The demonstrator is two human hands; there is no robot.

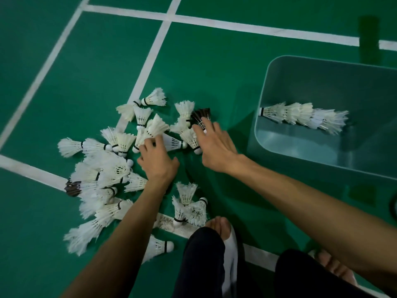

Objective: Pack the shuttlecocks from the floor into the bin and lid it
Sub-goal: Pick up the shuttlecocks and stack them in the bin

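My left hand [158,161] grips a white shuttlecock [153,129] in the floor pile, my right hand [211,145] spreads over a dark-feathered shuttlecock [200,116], and the bin [279,82] stands right of both.

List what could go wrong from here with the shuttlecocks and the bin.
1. The shuttlecocks lie tangled; a broad grab by the left hand or right hand may crush feathers.
2. Several lie close to the bare foot and could be stepped on.
3. The nested row in the bin may scatter if others are dropped in.
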